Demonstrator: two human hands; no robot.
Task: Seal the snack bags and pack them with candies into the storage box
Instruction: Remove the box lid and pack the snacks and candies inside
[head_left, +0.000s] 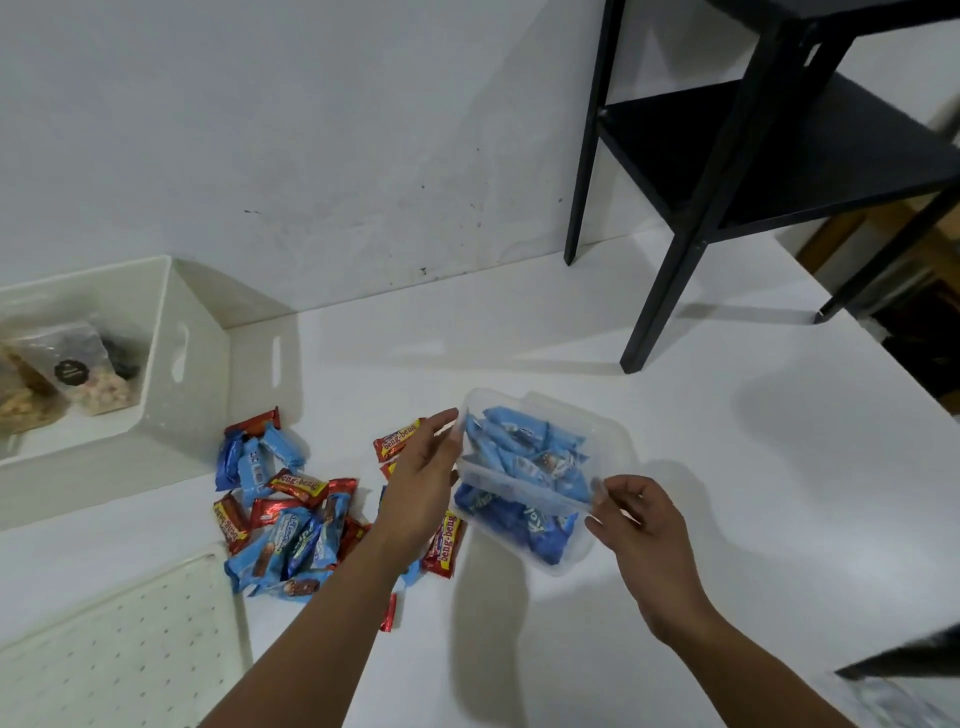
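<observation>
A clear plastic container (597, 436) packed with blue-wrapped candies (519, 452) is tilted just above the white table. My left hand (421, 467) grips its left rim, thumb on the top edge. My right hand (639, 525) pinches its near right corner. Loose blue and red candies (291, 525) lie in a pile on the table to the left of my left arm. At the far left stands the white storage box (197, 332), open, with sealed snack bags (67, 369) inside.
A white perforated lid (119, 639) lies at the lower left. A black shelf unit (727, 156) stands on the table at the back right. The wall runs behind the table. A dark object (904, 665) pokes in at the lower right edge.
</observation>
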